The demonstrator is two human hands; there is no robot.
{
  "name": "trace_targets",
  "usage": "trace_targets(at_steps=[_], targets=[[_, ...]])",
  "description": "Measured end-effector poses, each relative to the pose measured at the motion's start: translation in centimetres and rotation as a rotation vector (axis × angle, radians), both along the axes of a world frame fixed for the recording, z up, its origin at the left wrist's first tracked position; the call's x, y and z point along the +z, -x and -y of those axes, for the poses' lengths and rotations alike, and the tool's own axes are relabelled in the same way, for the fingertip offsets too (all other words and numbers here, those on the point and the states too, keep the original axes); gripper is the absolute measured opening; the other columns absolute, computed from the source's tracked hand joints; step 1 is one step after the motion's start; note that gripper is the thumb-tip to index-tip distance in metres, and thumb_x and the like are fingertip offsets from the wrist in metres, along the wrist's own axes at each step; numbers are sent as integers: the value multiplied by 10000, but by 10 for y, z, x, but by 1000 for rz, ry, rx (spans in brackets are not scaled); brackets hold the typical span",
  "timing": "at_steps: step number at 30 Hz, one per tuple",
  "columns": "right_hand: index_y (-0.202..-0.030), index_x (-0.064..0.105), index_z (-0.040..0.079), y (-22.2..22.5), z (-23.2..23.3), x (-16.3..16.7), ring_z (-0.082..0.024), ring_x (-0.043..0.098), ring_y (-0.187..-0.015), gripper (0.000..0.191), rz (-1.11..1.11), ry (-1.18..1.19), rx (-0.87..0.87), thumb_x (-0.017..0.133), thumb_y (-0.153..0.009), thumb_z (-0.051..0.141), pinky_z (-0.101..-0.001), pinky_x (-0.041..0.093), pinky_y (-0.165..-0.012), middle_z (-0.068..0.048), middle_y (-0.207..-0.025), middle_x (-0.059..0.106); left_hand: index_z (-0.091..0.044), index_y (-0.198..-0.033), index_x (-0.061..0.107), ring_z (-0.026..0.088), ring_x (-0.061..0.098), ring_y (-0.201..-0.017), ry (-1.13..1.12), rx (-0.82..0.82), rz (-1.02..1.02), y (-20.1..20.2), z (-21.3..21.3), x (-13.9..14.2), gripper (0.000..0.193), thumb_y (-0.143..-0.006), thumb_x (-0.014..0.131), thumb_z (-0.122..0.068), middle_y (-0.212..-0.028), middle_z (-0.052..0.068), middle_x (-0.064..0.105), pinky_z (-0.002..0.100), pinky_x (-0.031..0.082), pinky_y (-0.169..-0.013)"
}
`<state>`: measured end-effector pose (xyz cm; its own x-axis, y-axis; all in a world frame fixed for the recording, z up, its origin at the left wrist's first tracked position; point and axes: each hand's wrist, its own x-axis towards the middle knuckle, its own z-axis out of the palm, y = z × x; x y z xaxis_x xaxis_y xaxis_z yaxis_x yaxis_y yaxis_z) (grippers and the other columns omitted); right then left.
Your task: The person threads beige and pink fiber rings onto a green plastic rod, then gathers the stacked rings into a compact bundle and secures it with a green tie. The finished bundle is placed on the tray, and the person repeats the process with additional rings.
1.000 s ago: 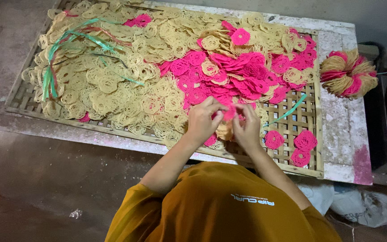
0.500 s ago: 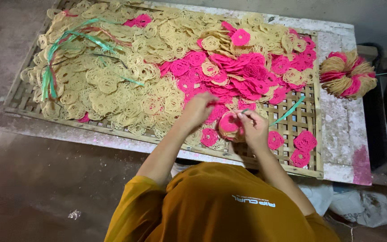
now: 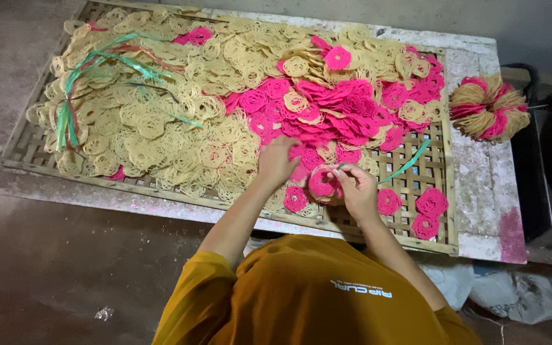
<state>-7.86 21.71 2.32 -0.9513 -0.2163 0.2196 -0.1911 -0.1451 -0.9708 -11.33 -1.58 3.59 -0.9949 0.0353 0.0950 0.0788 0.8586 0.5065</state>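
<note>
My right hand [image 3: 354,189] holds a small stack of round lacy discs [image 3: 322,184], pink on top and tan below, just above the near edge of the woven bamboo tray [image 3: 445,211]. My left hand [image 3: 276,161] reaches to the left of that stack. Its fingertips lie on pink discs [image 3: 327,121] at the edge of the big heap, and its grip is hidden. Tan discs [image 3: 161,134] cover the tray's left and middle. Three single pink discs [image 3: 430,203] lie on bare lattice at the near right corner.
Green plastic strips [image 3: 71,108] lie over the tan discs at the left, and one strip [image 3: 410,161] lies by my right hand. A tied bundle of pink and tan discs [image 3: 488,107] sits on the white table [image 3: 487,191] right of the tray. White bags [image 3: 512,294] lie on the floor.
My left hand has left the stack and moved up and left onto the heap. My right hand keeps the stack, now slightly lower and to the right.
</note>
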Motion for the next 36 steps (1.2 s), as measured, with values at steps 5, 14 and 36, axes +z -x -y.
trace_targets(at_steps=[5, 14, 36], targets=[[-1073, 749, -5, -1, 8, 10, -34, 561, -620, 143, 186, -106, -9, 631, -1018, 55, -194, 453, -528, -54, -935, 750, -119, -1218, 696, 226, 712, -963, -886, 206, 252, 22, 17, -1, 370, -951, 681, -375, -1061, 112, 758, 457, 576, -935], [-1089, 737, 12, 1, 27, 15, -34, 656, -752, 164, 195, -91, 79, 642, -996, 108, -232, 594, -548, -8, -942, 705, -134, -1294, 692, 347, 641, -1169, -418, 246, 18, 19, 28, 8, 553, -1050, 392, -528, -1293, 124, 672, 467, 380, -1135], [-1097, 742, -5, 1, 28, 16, -81, 630, -727, 167, 233, -122, 62, 651, -1011, 105, -258, 558, -554, -48, -927, 701, -245, -1378, 632, 188, 602, -541, -294, 228, 178, 9, 14, 6, 362, -1065, 485, -138, -1040, 148, 766, 328, 534, -484]])
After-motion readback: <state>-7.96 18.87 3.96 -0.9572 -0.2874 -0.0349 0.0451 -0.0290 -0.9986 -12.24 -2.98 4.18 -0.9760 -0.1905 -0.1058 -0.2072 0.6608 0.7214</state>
